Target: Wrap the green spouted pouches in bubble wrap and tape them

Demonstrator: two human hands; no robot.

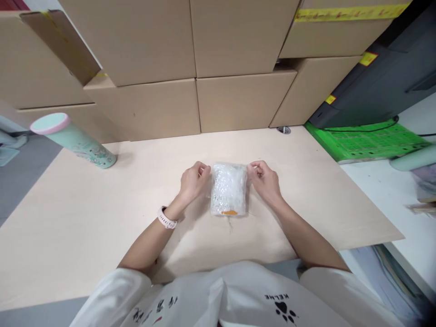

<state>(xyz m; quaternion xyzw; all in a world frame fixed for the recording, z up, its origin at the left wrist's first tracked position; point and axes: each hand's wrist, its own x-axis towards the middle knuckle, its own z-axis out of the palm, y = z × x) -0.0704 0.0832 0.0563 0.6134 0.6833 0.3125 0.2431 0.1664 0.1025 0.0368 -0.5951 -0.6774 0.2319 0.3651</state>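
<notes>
A small packet wrapped in bubble wrap [229, 188] lies on the pale wooden table [143, 190] in front of me. Through or on its near edge shows an orange patch [229, 212]. My left hand [195, 179], with a pale pink watch band [166, 218] at its wrist, has its fingers pinched at the packet's upper left edge. On the opposite side my right hand [265, 179] pinches the wrap near the upper right corner. What the wrap encloses cannot be made out.
Stacked cardboard boxes [153, 111] line the table's back edge. A mint-green tumbler [76, 141] with a pink rim stands at the left. To the right are a green plastic crate [371, 138] and a dark grey case [381, 81]. A cable hole [284, 130] sits at the back.
</notes>
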